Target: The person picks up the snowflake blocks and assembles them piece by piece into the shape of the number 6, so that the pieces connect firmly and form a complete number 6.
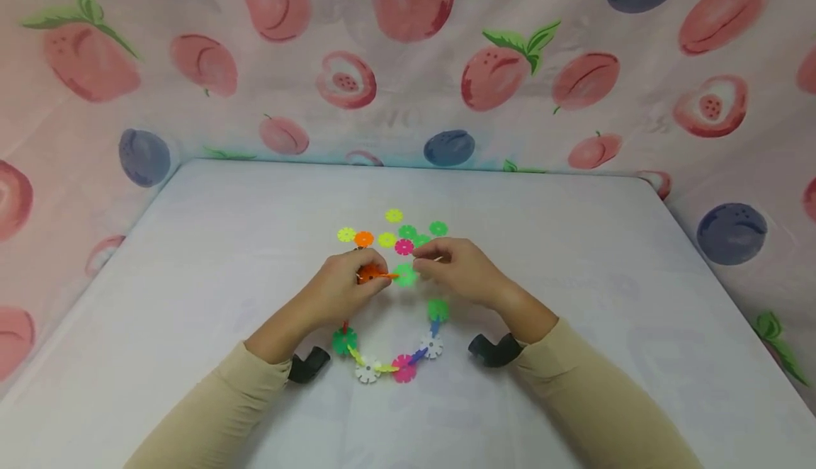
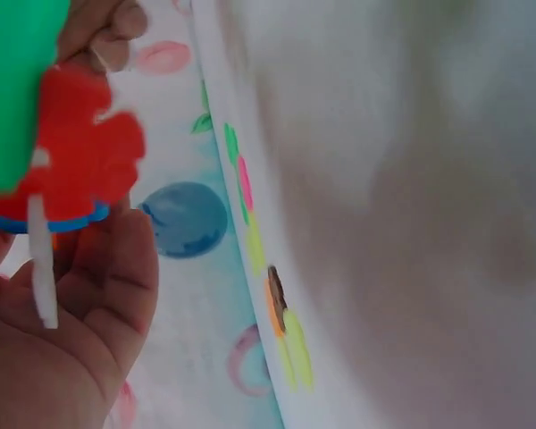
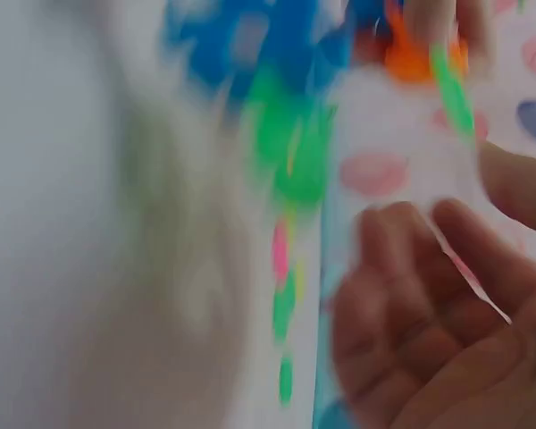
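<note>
Where the linked chain (image 1: 389, 359) curves up from the near side of the table (image 1: 574, 256), the left hand (image 1: 344, 286) pinches its orange end disc (image 1: 368, 274); the green disc (image 1: 404, 275) lies just right, nearer the right hand (image 1: 460, 269), fingers curled, grip unclear. Loose discs (image 1: 394, 234) lie beyond.

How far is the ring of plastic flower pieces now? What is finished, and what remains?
Done: a chain of joined pieces curves along the near side, up to a green piece on the right. In hand: the left hand grips an orange piece meeting a green disc, by the right hand. Left: the ring looks open beside that hand, and loose pieces lie behind.
</note>
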Motion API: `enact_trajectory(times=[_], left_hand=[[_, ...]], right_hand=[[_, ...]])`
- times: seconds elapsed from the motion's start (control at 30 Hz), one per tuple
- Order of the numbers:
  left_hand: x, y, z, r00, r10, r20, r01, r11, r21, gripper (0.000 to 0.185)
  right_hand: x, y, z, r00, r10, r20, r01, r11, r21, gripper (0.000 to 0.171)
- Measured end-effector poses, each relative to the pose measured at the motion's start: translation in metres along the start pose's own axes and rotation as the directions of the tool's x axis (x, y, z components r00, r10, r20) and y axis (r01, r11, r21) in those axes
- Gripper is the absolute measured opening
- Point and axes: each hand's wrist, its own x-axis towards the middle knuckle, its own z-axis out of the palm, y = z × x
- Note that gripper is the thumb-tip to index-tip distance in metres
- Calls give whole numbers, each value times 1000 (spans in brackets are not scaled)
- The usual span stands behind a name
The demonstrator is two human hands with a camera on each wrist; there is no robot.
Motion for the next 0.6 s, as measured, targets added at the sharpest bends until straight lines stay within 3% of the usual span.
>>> enact_trajectory(times=[0.1, 0.2, 0.3, 0.4, 0.6], left_hand=[[-1, -6, -3, 1000, -28, 11, 28, 1000, 3, 6], [-1, -11, -5, 999, -43, 15, 44, 999, -18, 6], [0, -13, -4, 998, -56, 15, 57, 997, -43, 6], [1, -14, -2, 997, -79, 9, 79, 995, -62, 6], [4, -14, 3, 996, -85, 25, 86, 993, -85, 7]], right_hand=[[5, 11, -12, 1000, 24, -1, -24, 980, -199, 38], [13, 22, -21, 999, 44, -1, -42, 934, -355, 40], [22, 31, -27, 1000, 10, 8, -5, 889, -457, 43], [31, 37, -32, 999, -27, 34, 41, 861, -507, 45], [43, 43, -36, 999, -1, 37, 19, 869, -495, 49]])
